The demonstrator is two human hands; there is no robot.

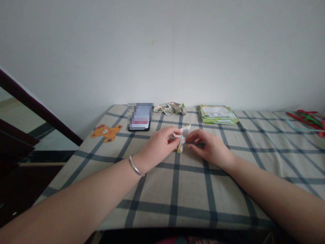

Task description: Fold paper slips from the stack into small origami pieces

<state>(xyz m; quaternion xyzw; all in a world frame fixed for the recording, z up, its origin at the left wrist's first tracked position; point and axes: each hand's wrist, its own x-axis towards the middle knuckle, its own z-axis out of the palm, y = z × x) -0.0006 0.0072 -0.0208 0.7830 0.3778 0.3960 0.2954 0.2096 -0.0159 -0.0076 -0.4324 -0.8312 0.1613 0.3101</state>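
A small folded piece of printed paper, green and white, is held just above the checked tablecloth. My left hand pinches it from the left side, thumb and fingers closed on it. Beside its right edge is my right hand, fingers curled, with thumb and index finger a little apart. Whether the right fingertips touch the paper is hard to make out. Behind the hands lies a row of crumpled or folded printed papers. Farther right sits a stack of flat green-and-white printed sheets.
A phone with a blurred screen lies at the back left. Near it is an orange bear figure on the checked tablecloth. Red and green items lie at the far right. A wall borders the back; a dark railing stands left.
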